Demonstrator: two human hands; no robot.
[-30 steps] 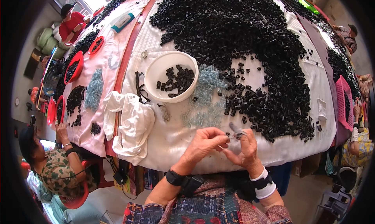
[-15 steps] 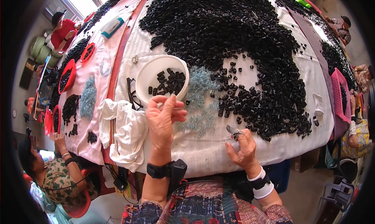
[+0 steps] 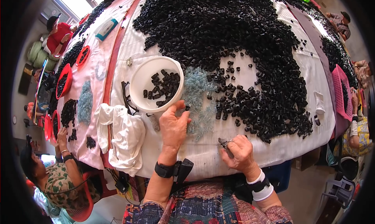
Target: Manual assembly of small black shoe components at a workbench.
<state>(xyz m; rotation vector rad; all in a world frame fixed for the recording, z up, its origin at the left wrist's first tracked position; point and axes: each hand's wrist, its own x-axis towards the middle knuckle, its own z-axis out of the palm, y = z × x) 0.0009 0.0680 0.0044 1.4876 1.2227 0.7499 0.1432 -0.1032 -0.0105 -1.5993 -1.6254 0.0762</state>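
Roughly, biggest first: white cloth-covered table (image 3: 273, 146), slightly wrinkled, fabric edge draping toward the viewer. Huge heap of small black cylindrical plastic parts (image 3: 218, 24), matte, spilling down to scattered singles on the right. Crumpled white cloth (image 3: 125, 134) at left of the near edge. Round white plastic bowl (image 3: 146, 81), smooth, holding a loose handful of the same black parts. Patch of pale blue-grey springy wire bits (image 3: 197, 89), tangled, fuzzy look, just right of the bowl and running down toward the hands. Left hand (image 3: 174, 126) palm-down over the bowl's near rim, fingers loosely curled, thumb out over the blue patch; cannot tell if anything pinched under it. Right hand (image 3: 240, 153) near the table edge, fingers clenched around a small dark metallic tool (image 3: 225, 142), tip poking out left. Black wrist strap on left arm, white band on right.
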